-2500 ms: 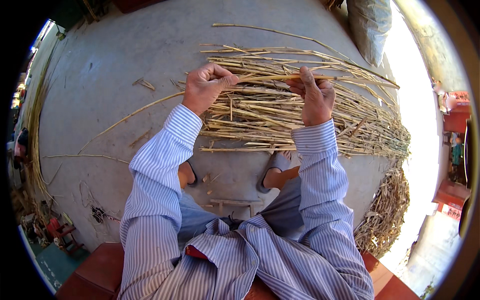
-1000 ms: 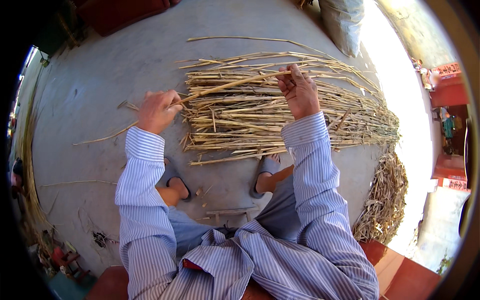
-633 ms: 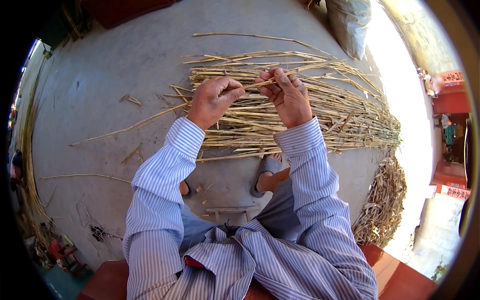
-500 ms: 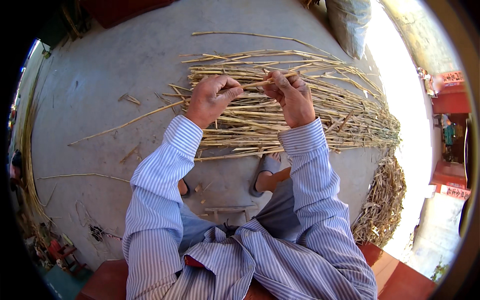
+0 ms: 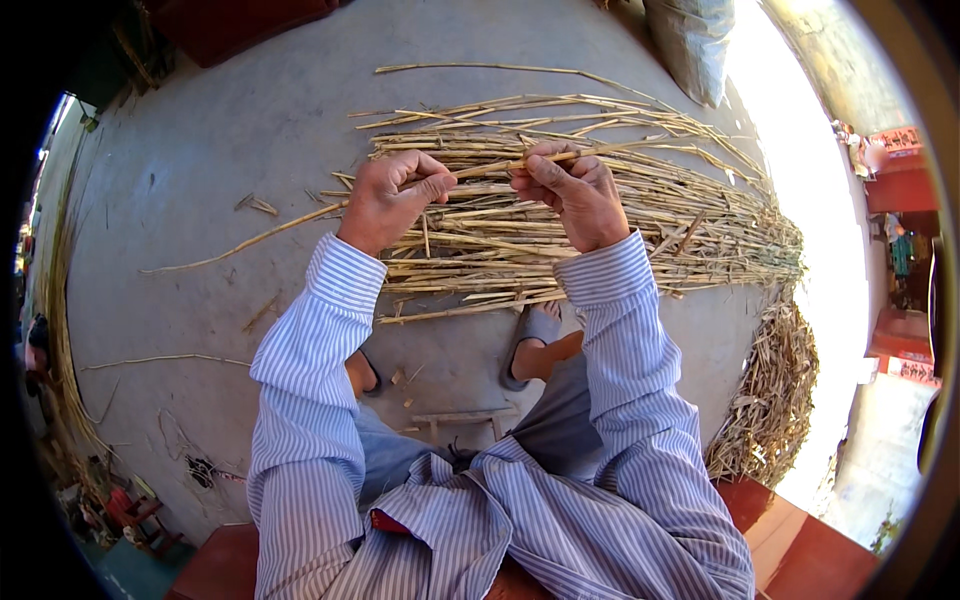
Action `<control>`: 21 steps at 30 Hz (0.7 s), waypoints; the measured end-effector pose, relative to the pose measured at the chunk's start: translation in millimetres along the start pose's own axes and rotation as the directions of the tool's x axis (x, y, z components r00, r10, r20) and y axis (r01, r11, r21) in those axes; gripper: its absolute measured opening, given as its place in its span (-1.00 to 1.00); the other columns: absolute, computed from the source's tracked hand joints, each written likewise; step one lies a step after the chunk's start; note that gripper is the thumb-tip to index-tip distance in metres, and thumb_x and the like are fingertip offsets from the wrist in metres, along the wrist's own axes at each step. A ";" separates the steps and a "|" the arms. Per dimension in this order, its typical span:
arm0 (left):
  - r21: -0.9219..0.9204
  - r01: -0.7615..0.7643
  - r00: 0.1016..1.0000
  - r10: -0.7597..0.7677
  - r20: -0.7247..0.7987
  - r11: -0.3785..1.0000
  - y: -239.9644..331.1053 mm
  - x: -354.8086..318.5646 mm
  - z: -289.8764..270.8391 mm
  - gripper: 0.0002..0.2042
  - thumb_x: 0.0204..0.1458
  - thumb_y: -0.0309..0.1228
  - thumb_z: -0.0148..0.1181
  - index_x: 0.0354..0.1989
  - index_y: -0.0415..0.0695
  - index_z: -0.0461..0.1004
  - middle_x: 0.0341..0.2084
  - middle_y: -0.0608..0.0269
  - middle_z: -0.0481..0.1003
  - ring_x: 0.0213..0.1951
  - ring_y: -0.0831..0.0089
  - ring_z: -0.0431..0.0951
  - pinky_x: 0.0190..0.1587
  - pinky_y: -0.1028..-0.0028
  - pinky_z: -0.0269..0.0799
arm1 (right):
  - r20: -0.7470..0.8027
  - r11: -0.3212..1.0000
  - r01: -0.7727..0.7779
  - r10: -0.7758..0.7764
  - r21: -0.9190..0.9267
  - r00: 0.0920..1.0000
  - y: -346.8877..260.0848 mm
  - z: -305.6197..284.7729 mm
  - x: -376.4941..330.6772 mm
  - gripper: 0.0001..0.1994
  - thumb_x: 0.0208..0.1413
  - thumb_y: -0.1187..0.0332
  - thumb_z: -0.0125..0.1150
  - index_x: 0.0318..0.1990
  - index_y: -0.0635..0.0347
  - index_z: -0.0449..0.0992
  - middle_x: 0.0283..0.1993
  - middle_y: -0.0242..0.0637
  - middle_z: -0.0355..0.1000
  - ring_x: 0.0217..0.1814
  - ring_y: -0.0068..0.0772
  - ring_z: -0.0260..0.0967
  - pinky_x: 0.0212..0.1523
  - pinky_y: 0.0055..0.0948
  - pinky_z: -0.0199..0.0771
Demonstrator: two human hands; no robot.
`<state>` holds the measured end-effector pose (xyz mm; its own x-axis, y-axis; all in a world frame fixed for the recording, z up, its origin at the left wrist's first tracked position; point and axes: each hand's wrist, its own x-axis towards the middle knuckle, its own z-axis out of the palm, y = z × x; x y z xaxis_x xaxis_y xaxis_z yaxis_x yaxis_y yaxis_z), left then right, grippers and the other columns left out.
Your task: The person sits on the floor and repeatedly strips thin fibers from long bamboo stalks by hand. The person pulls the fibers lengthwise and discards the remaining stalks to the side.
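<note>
Right now I see the bare left hand (image 5: 392, 200) pinching a long, slender, straw-coloured dry stalk (image 5: 488, 167) between thumb and fingers, and the bare right hand (image 5: 575, 195) gripping it too, above the broad pile of dry tan stalks (image 5: 650, 220) on the smooth grey floor (image 5: 230, 120).

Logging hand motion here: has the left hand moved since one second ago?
Yes, rightward: the left hand was just left of the stalk pile then, and now overlaps its left end in the view.
</note>
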<state>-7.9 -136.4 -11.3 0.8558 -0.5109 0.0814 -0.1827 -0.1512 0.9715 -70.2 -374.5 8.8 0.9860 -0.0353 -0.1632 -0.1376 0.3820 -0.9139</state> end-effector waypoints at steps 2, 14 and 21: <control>0.014 0.022 1.000 -0.022 0.002 1.000 3.2 -0.8 1.2 -0.84 0.09 -0.42 0.25 -0.31 -0.30 0.51 -0.47 0.26 0.53 -0.43 0.58 0.52 -0.31 0.59 0.48 | -0.025 1.000 0.015 -0.015 -0.002 1.000 4.0 -3.7 1.2 -0.82 0.10 0.35 0.30 -0.22 0.26 0.53 -0.35 -0.27 0.53 -0.31 -0.44 0.52 -0.18 -0.49 0.60; 0.118 -0.075 0.962 0.104 -0.254 0.990 0.9 4.2 -32.6 -0.83 0.12 -0.38 0.21 -0.35 -0.26 0.51 -0.51 0.31 0.53 -0.45 0.63 0.50 -0.36 0.60 0.42 | 0.042 0.970 0.238 -0.240 0.040 0.970 0.3 28.4 -24.0 -0.88 0.08 0.44 0.29 -0.29 0.27 0.50 -0.36 -0.28 0.50 -0.34 -0.56 0.42 -0.26 -0.60 0.44; 0.207 -0.112 0.992 0.120 -0.027 0.972 8.5 4.5 -1.5 -0.81 0.09 -0.38 0.24 -0.35 -0.29 0.50 -0.49 0.23 0.53 -0.42 0.54 0.53 -0.35 0.54 0.44 | -0.624 0.810 0.586 -0.456 0.004 0.635 -38.1 -53.0 -27.1 -0.74 0.20 0.30 0.18 -0.08 0.29 0.43 -0.21 -0.22 0.48 -0.18 -0.42 0.48 -0.21 -0.54 0.57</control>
<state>-4.9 -138.7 -2.4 0.8405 -0.5024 0.2031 -0.3735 -0.2655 0.8888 -96.8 -437.0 28.3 0.6298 -0.7725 0.0811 0.4667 0.2928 -0.8346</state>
